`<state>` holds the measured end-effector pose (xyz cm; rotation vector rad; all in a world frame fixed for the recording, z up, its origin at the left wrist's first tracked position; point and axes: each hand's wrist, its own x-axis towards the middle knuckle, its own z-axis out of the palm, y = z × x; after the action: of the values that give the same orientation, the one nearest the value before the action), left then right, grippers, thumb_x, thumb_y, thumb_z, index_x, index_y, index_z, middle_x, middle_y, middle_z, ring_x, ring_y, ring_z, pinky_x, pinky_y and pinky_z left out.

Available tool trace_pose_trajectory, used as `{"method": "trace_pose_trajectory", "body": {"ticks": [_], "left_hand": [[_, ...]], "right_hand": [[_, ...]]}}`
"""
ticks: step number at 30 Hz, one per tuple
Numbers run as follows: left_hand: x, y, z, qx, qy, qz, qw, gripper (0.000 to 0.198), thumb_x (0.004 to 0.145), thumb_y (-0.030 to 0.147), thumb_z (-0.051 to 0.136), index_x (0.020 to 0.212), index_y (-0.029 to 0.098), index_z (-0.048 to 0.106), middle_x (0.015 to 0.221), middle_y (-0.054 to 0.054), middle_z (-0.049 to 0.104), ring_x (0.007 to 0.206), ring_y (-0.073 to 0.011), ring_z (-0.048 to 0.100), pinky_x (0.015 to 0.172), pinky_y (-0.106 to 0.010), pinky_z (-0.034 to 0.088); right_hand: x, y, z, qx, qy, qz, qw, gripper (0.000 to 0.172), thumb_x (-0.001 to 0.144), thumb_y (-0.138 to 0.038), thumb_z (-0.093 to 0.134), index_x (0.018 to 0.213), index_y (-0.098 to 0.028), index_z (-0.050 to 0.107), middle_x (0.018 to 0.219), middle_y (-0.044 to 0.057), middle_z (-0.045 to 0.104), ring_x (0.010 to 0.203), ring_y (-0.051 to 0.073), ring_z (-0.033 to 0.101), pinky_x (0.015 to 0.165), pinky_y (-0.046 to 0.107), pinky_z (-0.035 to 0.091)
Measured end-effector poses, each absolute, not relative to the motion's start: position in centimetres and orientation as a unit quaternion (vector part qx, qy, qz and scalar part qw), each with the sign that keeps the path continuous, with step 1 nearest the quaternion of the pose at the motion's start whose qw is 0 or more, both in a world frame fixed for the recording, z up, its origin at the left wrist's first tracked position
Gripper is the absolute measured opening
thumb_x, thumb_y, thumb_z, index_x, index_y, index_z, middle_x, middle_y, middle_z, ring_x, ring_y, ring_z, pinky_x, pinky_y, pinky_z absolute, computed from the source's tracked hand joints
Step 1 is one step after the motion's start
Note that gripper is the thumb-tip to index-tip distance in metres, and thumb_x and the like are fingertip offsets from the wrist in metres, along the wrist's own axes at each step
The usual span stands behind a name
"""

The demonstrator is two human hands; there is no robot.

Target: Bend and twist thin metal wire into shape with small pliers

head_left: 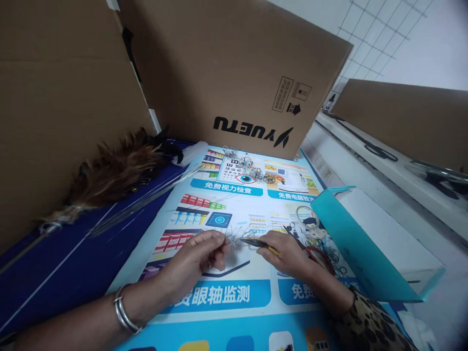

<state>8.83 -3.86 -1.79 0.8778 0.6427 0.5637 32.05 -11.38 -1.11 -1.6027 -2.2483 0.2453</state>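
My left hand (206,251) pinches a small tangle of thin wire (237,238) between thumb and fingers. In my right hand (285,251) is a pair of needle-nose pliers (256,242) with yellow on the handles, its jaws pointing left at the wire. Whether the jaws grip the wire is too fine to tell. Just beyond my right hand lie red-handled scissors (320,258), partly hidden by the hand and forearm. Several bent wire pieces (334,253) sit around them, with a wire coil or ring (307,217) a little farther off.
A printed poster sheet (234,202) covers the table. At its far end are several wire clusters (252,168) before a large cardboard box (234,73). Long straight wires (146,200) and brown feathers (113,165) lie left. An open teal box (365,248) stands right.
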Motion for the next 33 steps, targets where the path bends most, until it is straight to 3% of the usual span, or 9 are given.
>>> {"method": "trace_pose_trajectory", "body": {"ticks": [11,27,33], "left_hand": [[9.0,-4.3,-1.8,0.413,0.307,0.287,0.808,0.017,0.081,0.031,0.059,0.075,0.015,0.061,0.074,-0.002,0.063,0.056,-0.0107,0.052,0.057,-0.025,0.039],[9.1,-4.5,-2.0,0.418,0.33,0.308,0.789,0.02,0.081,0.035,0.059,0.076,0.015,0.063,0.068,-0.003,0.064,0.055,-0.0116,0.053,0.056,-0.025,0.039],[9.2,-4.6,-1.9,0.411,0.319,0.325,0.79,0.019,0.078,0.034,0.061,0.074,0.016,0.062,0.069,-0.001,0.063,0.054,-0.0104,0.053,0.055,-0.023,0.04]], "right_hand": [[31.3,-11.8,-1.2,-0.597,-0.776,0.097,0.179,0.028,0.088,-0.04,0.046,0.102,-0.019,0.058,0.089,0.007,0.062,0.084,0.017,0.056,0.072,0.027,0.043],[28.7,-13.1,-0.7,-0.624,-0.722,0.013,0.297,0.022,0.087,-0.034,0.045,0.1,-0.018,0.053,0.091,0.009,0.058,0.084,0.021,0.052,0.072,0.033,0.045],[27.8,-13.5,-0.6,-0.626,-0.751,0.042,0.207,0.024,0.088,-0.035,0.045,0.102,-0.018,0.055,0.092,0.009,0.059,0.087,0.021,0.053,0.074,0.032,0.045]]}}
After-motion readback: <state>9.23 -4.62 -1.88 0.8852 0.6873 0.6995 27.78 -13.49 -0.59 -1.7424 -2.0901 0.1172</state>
